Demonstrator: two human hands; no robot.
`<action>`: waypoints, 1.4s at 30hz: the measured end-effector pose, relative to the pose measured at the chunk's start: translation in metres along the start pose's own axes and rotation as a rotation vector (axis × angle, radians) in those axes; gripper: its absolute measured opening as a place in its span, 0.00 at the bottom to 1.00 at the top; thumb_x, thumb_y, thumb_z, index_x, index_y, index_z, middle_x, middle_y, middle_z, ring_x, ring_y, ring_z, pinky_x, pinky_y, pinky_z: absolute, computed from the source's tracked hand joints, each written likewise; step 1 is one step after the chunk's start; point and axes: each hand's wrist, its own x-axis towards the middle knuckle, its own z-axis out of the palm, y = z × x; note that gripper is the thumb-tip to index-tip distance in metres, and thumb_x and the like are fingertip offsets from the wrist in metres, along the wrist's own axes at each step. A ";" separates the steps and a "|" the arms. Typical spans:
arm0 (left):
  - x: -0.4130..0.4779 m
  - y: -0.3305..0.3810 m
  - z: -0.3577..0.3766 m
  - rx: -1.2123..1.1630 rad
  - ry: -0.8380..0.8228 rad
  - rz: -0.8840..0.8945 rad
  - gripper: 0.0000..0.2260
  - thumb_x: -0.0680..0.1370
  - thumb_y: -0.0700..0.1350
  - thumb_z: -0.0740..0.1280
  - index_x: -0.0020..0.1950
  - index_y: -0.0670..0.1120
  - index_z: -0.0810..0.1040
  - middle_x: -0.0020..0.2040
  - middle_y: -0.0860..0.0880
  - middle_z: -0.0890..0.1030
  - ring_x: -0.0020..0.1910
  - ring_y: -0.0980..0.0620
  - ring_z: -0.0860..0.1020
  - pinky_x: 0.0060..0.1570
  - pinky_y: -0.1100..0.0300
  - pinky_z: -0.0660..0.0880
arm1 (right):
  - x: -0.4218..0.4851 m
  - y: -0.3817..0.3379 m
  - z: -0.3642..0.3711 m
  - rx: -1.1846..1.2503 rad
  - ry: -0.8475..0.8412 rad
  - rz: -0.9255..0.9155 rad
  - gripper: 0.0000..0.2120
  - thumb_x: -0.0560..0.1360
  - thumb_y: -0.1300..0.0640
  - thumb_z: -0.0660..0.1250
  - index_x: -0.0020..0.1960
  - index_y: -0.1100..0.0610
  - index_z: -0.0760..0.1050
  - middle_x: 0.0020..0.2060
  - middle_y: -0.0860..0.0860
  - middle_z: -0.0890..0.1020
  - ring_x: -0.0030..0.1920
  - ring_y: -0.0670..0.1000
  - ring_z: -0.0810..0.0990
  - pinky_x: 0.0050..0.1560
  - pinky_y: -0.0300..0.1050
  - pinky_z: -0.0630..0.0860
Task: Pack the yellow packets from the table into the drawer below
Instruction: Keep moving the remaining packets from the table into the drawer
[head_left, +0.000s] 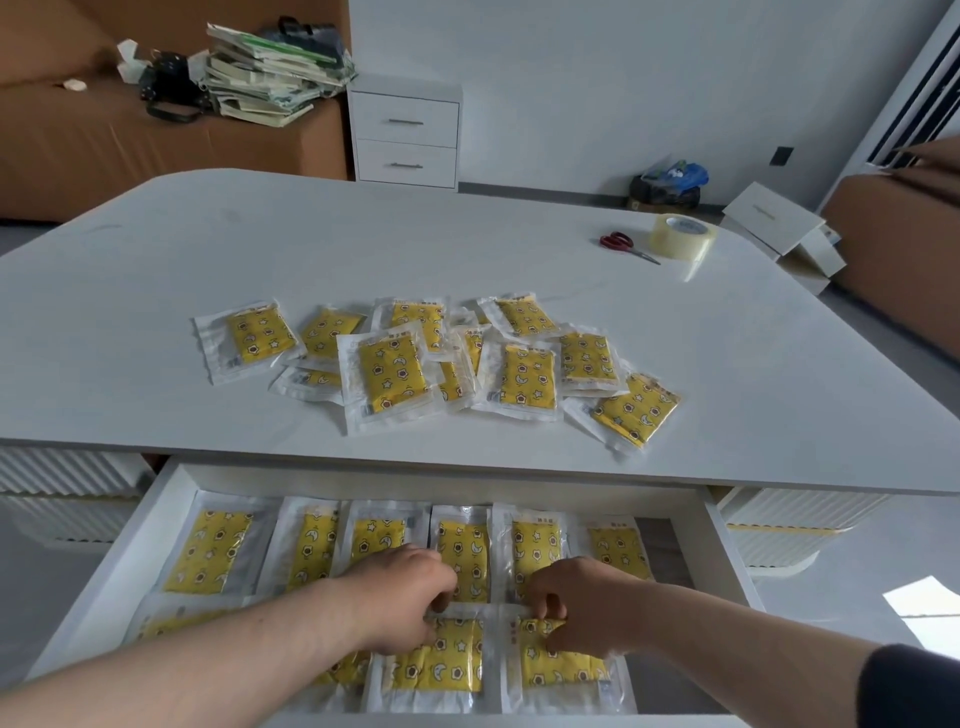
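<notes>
Two yellow packets (441, 660), writing unreadable, are pinched in the drawer (130, 561) by left hand (400, 597) and right hand (576, 603).

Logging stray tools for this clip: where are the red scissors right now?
In the head view, the red scissors lie far right on the table, just left of the clear tape roll.

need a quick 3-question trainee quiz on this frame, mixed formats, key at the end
1. True or false: the drawer is closed.
2. What lies beside the tape roll on the table? A) scissors B) pen C) knife
3. Which hand pinches the rightmost front packet in the drawer?
Key: 1 false; 2 A; 3 the right hand.
</notes>
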 end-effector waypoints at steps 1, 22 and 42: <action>0.000 0.000 0.001 -0.010 -0.006 -0.006 0.09 0.75 0.49 0.69 0.53 0.50 0.75 0.55 0.52 0.75 0.54 0.52 0.72 0.50 0.61 0.69 | 0.001 0.000 0.000 0.008 -0.003 0.006 0.09 0.73 0.54 0.69 0.47 0.43 0.72 0.46 0.46 0.76 0.44 0.49 0.74 0.38 0.39 0.71; -0.003 -0.007 -0.005 -0.211 -0.019 -0.071 0.12 0.75 0.47 0.70 0.58 0.54 0.79 0.56 0.56 0.78 0.54 0.55 0.77 0.56 0.58 0.76 | -0.009 0.003 -0.008 0.149 0.057 0.034 0.14 0.72 0.58 0.67 0.36 0.39 0.72 0.41 0.41 0.78 0.43 0.47 0.81 0.46 0.40 0.80; -0.007 -0.005 0.002 -0.069 -0.059 -0.002 0.20 0.68 0.55 0.75 0.58 0.55 0.76 0.50 0.59 0.71 0.53 0.56 0.72 0.52 0.61 0.70 | -0.007 -0.002 0.005 -0.005 -0.044 -0.008 0.11 0.71 0.55 0.71 0.52 0.48 0.73 0.45 0.45 0.76 0.43 0.48 0.74 0.40 0.40 0.72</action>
